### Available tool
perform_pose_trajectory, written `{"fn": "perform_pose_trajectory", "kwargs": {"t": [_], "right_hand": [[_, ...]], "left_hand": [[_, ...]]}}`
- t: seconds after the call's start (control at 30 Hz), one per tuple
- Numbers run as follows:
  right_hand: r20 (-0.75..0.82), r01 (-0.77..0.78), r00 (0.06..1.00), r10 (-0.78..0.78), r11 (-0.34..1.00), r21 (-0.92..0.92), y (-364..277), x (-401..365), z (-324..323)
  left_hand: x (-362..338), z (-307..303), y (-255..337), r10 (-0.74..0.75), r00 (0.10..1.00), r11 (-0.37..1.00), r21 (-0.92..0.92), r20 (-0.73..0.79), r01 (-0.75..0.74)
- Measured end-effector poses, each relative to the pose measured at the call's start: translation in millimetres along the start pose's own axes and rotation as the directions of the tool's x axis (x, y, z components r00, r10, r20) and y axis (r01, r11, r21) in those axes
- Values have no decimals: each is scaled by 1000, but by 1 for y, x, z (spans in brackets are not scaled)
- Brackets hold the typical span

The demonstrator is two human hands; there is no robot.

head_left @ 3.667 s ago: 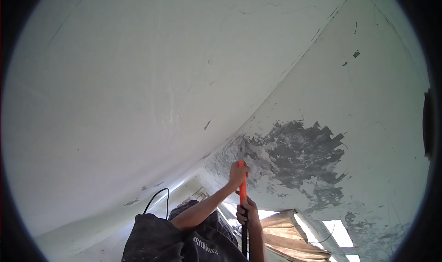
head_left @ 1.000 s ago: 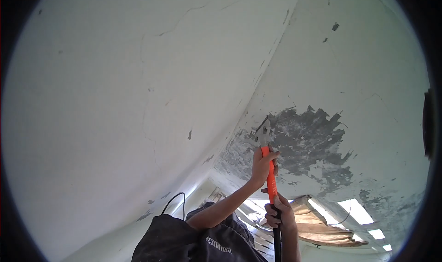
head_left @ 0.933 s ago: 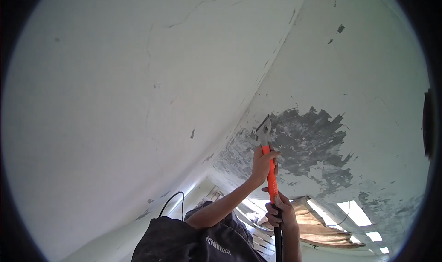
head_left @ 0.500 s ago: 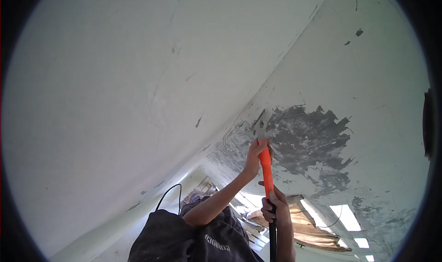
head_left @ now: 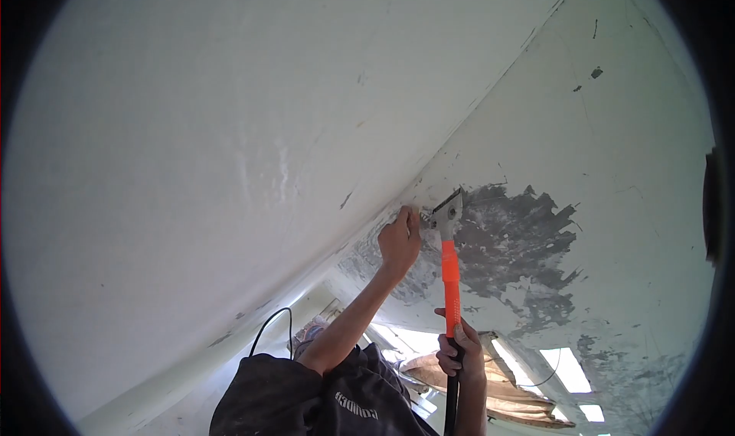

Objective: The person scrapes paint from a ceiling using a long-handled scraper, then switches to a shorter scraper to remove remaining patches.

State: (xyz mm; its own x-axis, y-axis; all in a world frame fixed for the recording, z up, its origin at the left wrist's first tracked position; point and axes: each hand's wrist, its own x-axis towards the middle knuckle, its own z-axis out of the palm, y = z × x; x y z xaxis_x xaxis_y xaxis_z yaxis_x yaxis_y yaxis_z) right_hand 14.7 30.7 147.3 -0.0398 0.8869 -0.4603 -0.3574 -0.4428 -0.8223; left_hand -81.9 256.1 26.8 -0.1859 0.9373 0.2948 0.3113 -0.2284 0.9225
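My right hand (head_left: 462, 349) is wrapped round the black lower grip of a long-handled scraper (head_left: 451, 283) with an orange upper shaft. Its metal head and wide blade lie against the peeling surface, at the left edge of a bare grey patch (head_left: 517, 241). Left of the scraper head, my left hand (head_left: 400, 238) is raised to the surface with its fingers bent and pressed together at the flaking paint. Whether anything is between those fingertips is too small to see.
A pale painted surface (head_left: 191, 145) slopes across the left and meets the scraped one along a diagonal seam. Below are bright openings (head_left: 566, 369), a brown sheet of material (head_left: 513, 390) and a thin black cable loop (head_left: 272, 325). Dark clothing fills the bottom.
My left hand has let go of the scraper's upper shaft and moved left to the flaking paint. The scraper head has shifted slightly right, still held by my right hand.
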Motion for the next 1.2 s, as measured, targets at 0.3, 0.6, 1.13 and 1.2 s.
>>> {"fn": "perform_pose_trajectory", "kwargs": {"t": [0.3, 0.6, 1.13, 1.2], "right_hand": [[4, 19, 1000, -19, 997, 80, 8, -10, 1], [1, 39, 999, -40, 989, 142, 22, -13, -4], [-83, 109, 992, -90, 958, 266, 48, -73, -38], [-51, 81, 996, -71, 964, 253, 46, -78, -40]], "left_hand": [[5, 7, 5, 94, 992, 980, 185, -85, -77], [6, 8, 4, 119, 988, 947, 311, -96, -84], [-5, 42, 41, -244, 892, 968, -144, -381, 203], [-2, 46, 51, -407, 786, 913, -177, -466, 368]]}}
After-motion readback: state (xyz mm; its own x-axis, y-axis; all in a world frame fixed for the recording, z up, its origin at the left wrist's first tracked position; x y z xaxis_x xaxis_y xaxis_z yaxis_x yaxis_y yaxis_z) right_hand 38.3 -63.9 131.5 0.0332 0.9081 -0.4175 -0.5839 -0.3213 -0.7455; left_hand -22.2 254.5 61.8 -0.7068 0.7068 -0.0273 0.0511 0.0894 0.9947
